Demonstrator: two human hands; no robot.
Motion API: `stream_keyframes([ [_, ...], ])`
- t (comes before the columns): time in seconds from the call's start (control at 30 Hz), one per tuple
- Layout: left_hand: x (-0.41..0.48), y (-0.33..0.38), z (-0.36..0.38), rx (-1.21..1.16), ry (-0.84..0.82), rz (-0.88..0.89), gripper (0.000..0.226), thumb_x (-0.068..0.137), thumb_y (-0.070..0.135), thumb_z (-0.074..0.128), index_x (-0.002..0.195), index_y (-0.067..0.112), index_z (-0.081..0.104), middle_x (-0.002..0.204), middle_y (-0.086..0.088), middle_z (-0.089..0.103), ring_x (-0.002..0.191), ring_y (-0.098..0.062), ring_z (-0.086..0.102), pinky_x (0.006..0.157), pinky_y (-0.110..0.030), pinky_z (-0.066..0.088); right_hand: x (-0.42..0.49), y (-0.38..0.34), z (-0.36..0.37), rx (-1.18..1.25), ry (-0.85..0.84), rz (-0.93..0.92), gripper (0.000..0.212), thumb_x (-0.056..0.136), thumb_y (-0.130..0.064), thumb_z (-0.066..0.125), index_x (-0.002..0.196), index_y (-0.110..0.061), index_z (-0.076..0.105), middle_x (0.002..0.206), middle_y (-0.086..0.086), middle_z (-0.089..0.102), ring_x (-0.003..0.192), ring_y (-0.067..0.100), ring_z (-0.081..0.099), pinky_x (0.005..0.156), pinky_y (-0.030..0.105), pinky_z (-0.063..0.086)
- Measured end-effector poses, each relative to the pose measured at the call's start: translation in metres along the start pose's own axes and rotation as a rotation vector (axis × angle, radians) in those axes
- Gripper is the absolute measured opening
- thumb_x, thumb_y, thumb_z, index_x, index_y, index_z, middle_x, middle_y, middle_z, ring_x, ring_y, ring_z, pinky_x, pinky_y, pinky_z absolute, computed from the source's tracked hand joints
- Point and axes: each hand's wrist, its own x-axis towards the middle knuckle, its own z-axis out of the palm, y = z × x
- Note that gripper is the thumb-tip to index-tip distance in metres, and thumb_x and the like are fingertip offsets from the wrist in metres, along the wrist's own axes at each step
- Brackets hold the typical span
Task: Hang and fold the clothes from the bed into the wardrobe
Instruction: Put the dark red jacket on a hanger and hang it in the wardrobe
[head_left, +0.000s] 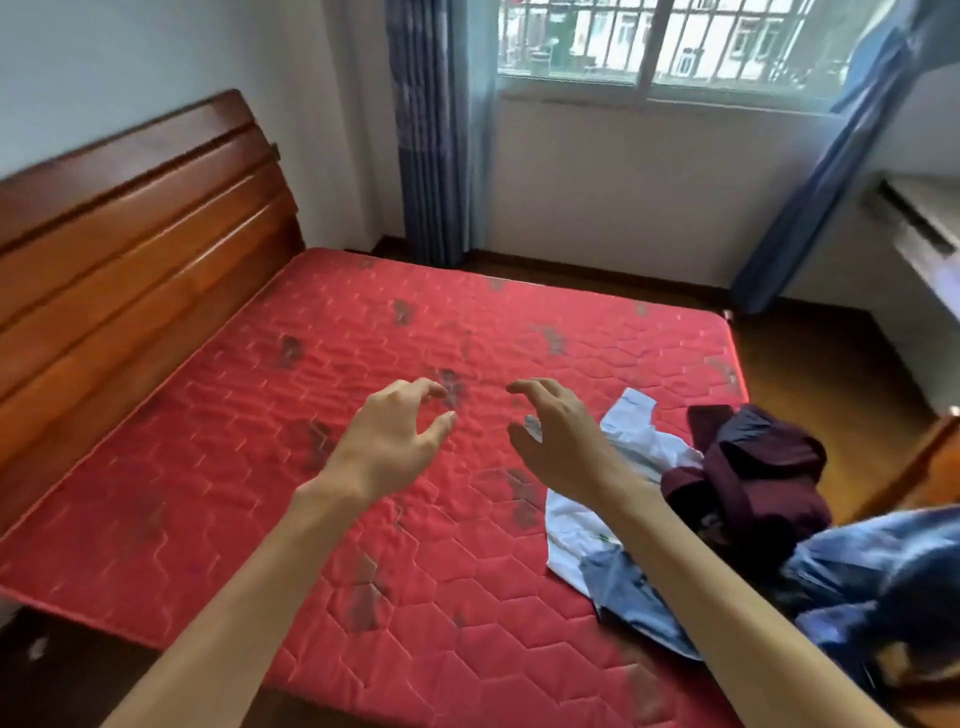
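A red quilted mattress (260, 493) fills the view. At its right edge lies a heap of clothes: a white garment (639, 441), a dark maroon garment (753, 478), and blue denim pieces (634, 603) reaching to the lower right corner. Both my arms stretch out over the middle of the mattress. My left hand (387, 441) hovers with fingers loosely curved and holds nothing. My right hand (558, 436) hovers beside the white garment, fingers also loosely curved and empty. No wardrobe is in view.
A brown wooden headboard (130, 223) stands at the left. Blue curtains (436, 135) flank a barred window (670, 47) on the far wall. A wooden floor strip (810, 358) runs right of the bed, with a white unit (924, 228) against the right wall.
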Motion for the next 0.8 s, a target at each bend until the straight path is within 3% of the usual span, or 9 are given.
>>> stream_keyframes([
  [0.1, 0.025, 0.010, 0.025, 0.001, -0.099, 0.075, 0.037, 0.096, 0.034, 0.061, 0.129, 0.017, 0.061, 0.124, -0.005, 0.064, 0.117, -0.018, 0.059, 0.102, -0.036, 0.047, -0.010, 0.025, -0.003, -0.001, 0.021, 0.112, 0.045, 0.090, -0.013, 0.059, 0.135, -0.009, 0.054, 0.135, 0.010, 0.056, 0.123, 0.030, 0.053, 0.105, 0.039, 0.041],
  [0.3, 0.067, 0.043, 0.092, -0.029, -0.273, 0.223, 0.034, 0.094, 0.028, 0.064, 0.126, 0.015, 0.064, 0.119, -0.004, 0.067, 0.112, -0.017, 0.061, 0.095, -0.028, 0.046, -0.046, 0.096, -0.004, 0.025, 0.076, 0.353, 0.044, 0.088, -0.012, 0.061, 0.131, -0.007, 0.057, 0.129, 0.009, 0.059, 0.122, 0.025, 0.053, 0.103, 0.026, 0.037],
  [0.5, 0.093, 0.091, 0.172, -0.072, -0.434, 0.306, 0.035, 0.093, 0.030, 0.065, 0.126, 0.017, 0.065, 0.118, 0.000, 0.068, 0.111, -0.015, 0.062, 0.096, -0.032, 0.049, -0.084, 0.165, -0.015, 0.098, 0.120, 0.518, 0.048, 0.083, -0.025, 0.053, 0.129, -0.013, 0.058, 0.128, 0.006, 0.059, 0.117, 0.027, 0.056, 0.102, 0.045, 0.044],
  [0.67, 0.116, 0.141, 0.244, -0.105, -0.519, 0.309, 0.033, 0.093, 0.028, 0.065, 0.124, 0.016, 0.064, 0.118, 0.001, 0.068, 0.110, -0.013, 0.062, 0.096, -0.033, 0.049, -0.101, 0.240, -0.031, 0.124, 0.139, 0.647, 0.045, 0.088, -0.021, 0.059, 0.132, -0.014, 0.056, 0.129, 0.006, 0.058, 0.118, 0.027, 0.056, 0.102, 0.046, 0.044],
  [0.8, 0.133, 0.176, 0.317, -0.150, -0.605, 0.198, 0.031, 0.095, 0.030, 0.062, 0.124, 0.018, 0.064, 0.114, 0.004, 0.068, 0.107, -0.009, 0.062, 0.096, -0.029, 0.048, -0.111, 0.313, -0.033, 0.178, 0.120, 0.760, 0.048, 0.086, -0.025, 0.055, 0.133, -0.016, 0.055, 0.130, 0.004, 0.057, 0.120, 0.024, 0.055, 0.103, 0.043, 0.044],
])
